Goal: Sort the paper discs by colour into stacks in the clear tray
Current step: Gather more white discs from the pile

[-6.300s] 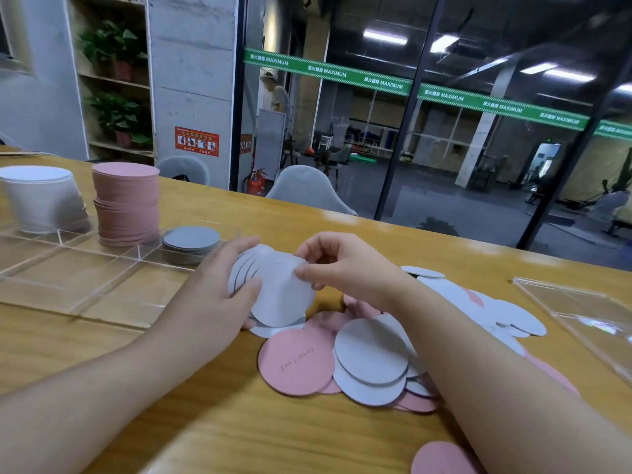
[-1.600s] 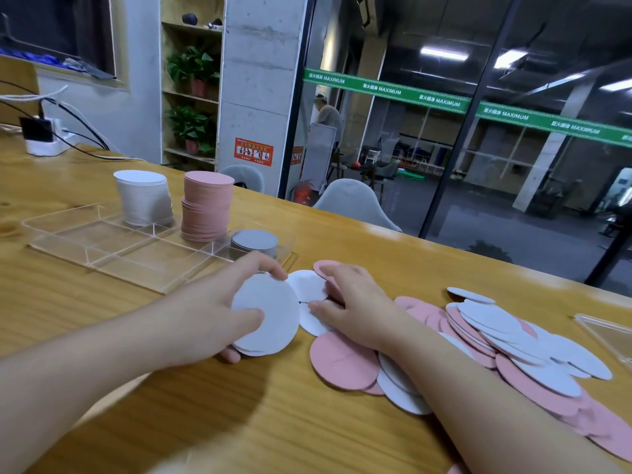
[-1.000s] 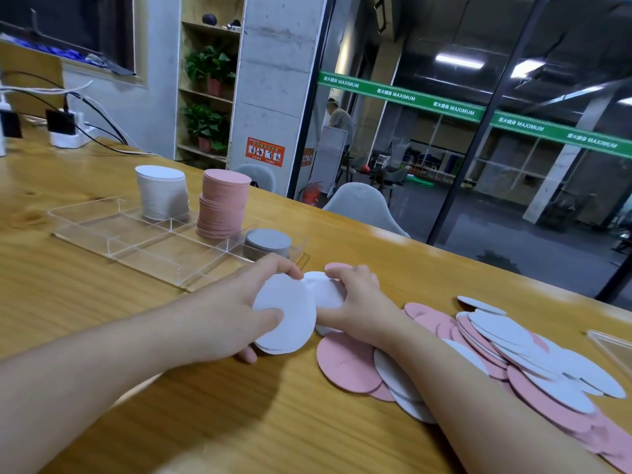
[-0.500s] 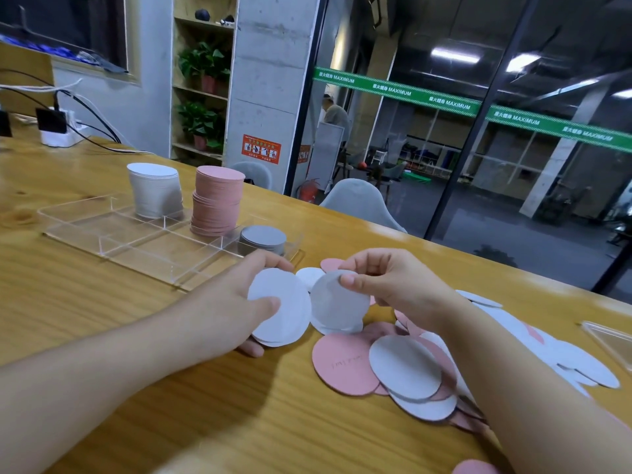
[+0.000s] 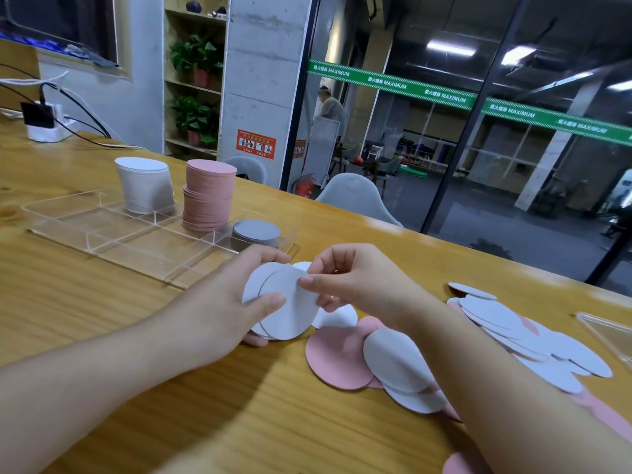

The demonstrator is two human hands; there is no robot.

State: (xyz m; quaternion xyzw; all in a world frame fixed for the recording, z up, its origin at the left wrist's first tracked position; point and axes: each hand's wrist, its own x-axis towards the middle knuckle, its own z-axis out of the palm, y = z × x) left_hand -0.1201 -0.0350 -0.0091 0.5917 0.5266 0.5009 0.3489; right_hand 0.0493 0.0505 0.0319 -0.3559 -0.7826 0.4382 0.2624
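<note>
White paper discs (image 5: 287, 302) fanned in my left hand (image 5: 219, 309); right hand (image 5: 349, 278) pinches top one, adding to batch for clear tray (image 5: 102, 230).

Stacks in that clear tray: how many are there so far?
3. A white stack at the tray's far left, a tall pink stack beside it, and a low grey stack at the right end. The near compartments of the clear tray look empty.
</note>
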